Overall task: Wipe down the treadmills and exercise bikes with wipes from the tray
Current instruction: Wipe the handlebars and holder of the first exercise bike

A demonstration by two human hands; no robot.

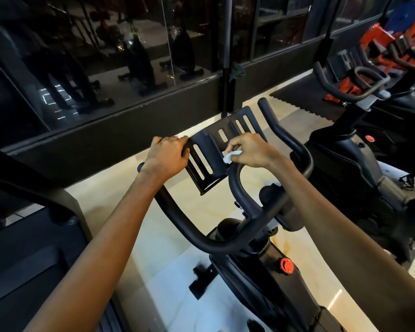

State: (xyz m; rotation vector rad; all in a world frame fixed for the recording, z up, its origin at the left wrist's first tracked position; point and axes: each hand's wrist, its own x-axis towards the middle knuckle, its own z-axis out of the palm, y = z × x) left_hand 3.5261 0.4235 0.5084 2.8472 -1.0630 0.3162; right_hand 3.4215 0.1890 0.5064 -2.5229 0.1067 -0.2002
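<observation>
White wipe (pixel 231 156) pinched in right hand (pixel 249 150) fingers (pixel 235 144) against bike's slotted holder (pixel 212 146); left hand (pixel 165 155) fingers (pixel 177 140) curled round its edge.

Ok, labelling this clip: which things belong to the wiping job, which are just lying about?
In the job: crumpled white wipe in the right hand; black slotted holder, gripped by the left hand; black curved handlebars.
Lying about: second black exercise bike at right; red weight machine; black floor mat.

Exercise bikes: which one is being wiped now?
The nearest bike, in the centre: the right hand holds a white wipe against its slotted device holder, whose edge the left hand grips. The bike at the right is untouched.
</observation>
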